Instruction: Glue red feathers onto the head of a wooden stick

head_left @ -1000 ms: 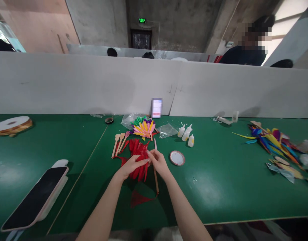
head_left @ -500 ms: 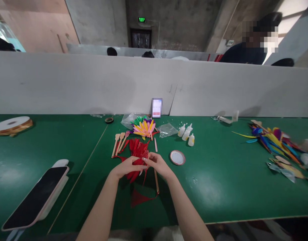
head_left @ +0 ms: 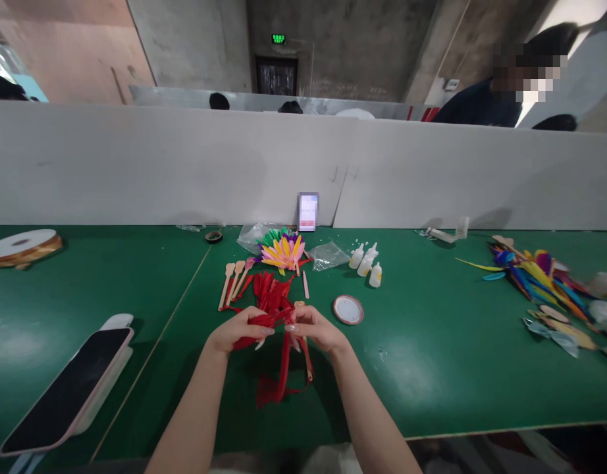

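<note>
My left hand [head_left: 241, 328] is closed round a bunch of red feathers [head_left: 260, 320]. Close to its right, my right hand [head_left: 316, 328] pinches feathers from the same red bunch, and one long strand [head_left: 284, 368] hangs below the fingertips. More red feathers [head_left: 271, 289] lie just beyond both hands. A wooden stick [head_left: 310, 368] shows beneath my right hand, partly covered by it. Near the stick's lower end lies a red pointed piece [head_left: 266, 391]. Several flat wooden spoon-shaped sticks [head_left: 226, 284] rest left of the feathers, with red strips among them.
Coloured feathers [head_left: 284, 253] and clear plastic bags [head_left: 328, 255] lie further back. White squeeze bottles [head_left: 375, 275] and a round lid [head_left: 348, 309] are to the right. A phone [head_left: 308, 212] leans on the partition [head_left: 185, 164]. A dark-topped device [head_left: 66, 388] stands left; mixed feathers [head_left: 545, 276] lie far right.
My hands have drawn slightly apart, the left one shifting left with red feathers in it. A red strand now hangs down between them. The person behind the partition has moved right.
</note>
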### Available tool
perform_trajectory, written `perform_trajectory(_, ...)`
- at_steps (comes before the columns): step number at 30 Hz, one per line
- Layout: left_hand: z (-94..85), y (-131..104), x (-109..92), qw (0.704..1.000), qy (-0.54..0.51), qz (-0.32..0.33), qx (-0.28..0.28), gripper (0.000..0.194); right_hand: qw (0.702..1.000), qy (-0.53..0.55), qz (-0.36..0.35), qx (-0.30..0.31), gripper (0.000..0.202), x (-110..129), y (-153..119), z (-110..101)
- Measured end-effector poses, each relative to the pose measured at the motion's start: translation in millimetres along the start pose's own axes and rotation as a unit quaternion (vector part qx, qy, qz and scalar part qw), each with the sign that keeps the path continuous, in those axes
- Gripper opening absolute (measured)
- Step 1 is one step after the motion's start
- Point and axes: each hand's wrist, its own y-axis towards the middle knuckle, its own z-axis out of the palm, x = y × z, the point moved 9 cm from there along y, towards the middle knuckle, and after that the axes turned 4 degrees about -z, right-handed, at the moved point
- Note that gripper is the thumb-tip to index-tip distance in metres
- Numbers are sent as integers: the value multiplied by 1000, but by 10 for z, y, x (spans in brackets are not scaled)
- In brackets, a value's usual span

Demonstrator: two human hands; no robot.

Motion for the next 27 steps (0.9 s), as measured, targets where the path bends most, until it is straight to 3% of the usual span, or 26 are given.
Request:
perform_trajectory(5,-56,-118,-71,997,51,-65,10,26,994,-34,48,91,26,82,-16,65)
perform_trajectory(10,181,-278,-441,958,205,-102,171,28,961,-107,105,234,24,284,-121,269)
perform_trajectory(14,335,-308,-663,930,250,-135,233,24,935,-144,126,300,22,495,-204,403)
perform_trajectory(17,413,-310,-696,919,258,-148,258,23,919,-173,138,326,20,565,-275,436)
perform_trajectory(20,315,-422,-601,908,264,-174,273,21,907,-172,175,342,22,530,-456,359)
perform_trajectory(22,101,-528,-519,909,272,-189,253,25,908,-169,200,327,22,497,-603,215)
perform_trajectory(23,-71,-546,-498,921,268,-190,207,28,919,-168,202,293,22,501,-638,107)
perform_trajectory(25,-485,-518,-512,951,255,-165,56,31,955,-155,169,186,22,567,-617,-131)
perform_trajectory(27,-845,-463,-520,954,248,-131,-107,36,983,-125,117,73,24,627,-519,-314)
